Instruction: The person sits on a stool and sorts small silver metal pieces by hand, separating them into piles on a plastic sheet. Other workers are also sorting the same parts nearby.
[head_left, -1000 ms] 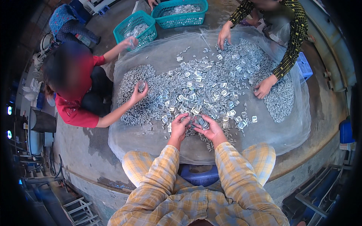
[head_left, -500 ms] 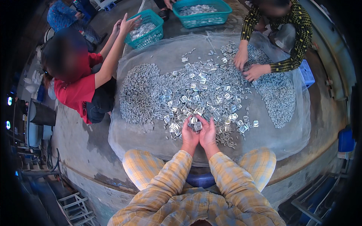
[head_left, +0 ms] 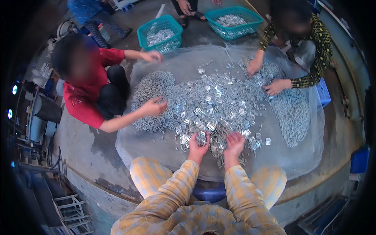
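My left hand (head_left: 196,148) is cupped around a few shiny square metal pieces (head_left: 201,136) with slots in them, at the near edge of the pile. A short way to its right, my right hand (head_left: 234,145) lies palm up with its fingers apart and nothing in it. Just beyond both hands spreads a mixed heap (head_left: 213,105) of square metal pieces and small grey oblong pieces. Some of the small pieces lie between my two hands.
Under the heap is a translucent sheet (head_left: 137,158). Small grey pieces form a left pile (head_left: 150,92) and a right pile (head_left: 291,117). A person in red (head_left: 84,103) crouches left; a person in patterned sleeves (head_left: 323,51) works right. Two teal baskets (head_left: 177,40) (head_left: 229,36) hold metal pieces.
My hands have parted, the right moving rightward and opening, while the left keeps several square pieces. The person in red has lowered their arms from the basket, one hand now over the left pile.
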Available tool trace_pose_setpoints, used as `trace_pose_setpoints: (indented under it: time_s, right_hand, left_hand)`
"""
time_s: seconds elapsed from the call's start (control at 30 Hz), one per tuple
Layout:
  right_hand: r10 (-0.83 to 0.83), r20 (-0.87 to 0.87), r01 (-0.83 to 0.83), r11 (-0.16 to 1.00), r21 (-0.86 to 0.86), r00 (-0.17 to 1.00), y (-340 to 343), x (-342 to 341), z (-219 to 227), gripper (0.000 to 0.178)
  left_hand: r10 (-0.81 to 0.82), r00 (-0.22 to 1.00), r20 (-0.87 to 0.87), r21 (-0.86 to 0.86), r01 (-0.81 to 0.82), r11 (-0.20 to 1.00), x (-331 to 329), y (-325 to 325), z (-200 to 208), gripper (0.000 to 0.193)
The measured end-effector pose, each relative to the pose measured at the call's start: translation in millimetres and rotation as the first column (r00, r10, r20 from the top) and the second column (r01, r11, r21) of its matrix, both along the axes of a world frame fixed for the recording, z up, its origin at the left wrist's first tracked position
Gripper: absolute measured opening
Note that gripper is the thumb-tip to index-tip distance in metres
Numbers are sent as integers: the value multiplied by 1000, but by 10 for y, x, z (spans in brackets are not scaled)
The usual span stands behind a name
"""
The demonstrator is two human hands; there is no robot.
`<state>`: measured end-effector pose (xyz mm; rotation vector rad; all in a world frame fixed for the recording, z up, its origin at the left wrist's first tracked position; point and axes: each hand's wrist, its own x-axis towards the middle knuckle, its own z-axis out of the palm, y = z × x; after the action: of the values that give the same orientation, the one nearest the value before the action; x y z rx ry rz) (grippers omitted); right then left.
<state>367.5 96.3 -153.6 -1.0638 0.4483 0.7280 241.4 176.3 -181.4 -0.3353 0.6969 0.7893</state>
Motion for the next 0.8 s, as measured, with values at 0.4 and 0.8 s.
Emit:
trace_pose_setpoints:
  time_s: [0.4, 0.8]
  right_hand:
    - [-81, 13, 82, 988, -130, 997, -48, 37, -131, 28]
    - [771, 350, -157, 496, -854, 532, -271, -190, -593, 38]
  left_hand:
    - [198, 980, 14, 669, -156, 727, 441, 3265, 2770, 81]
    - [120, 174, -977, 188, 974, 122, -75, 876, 40, 19]
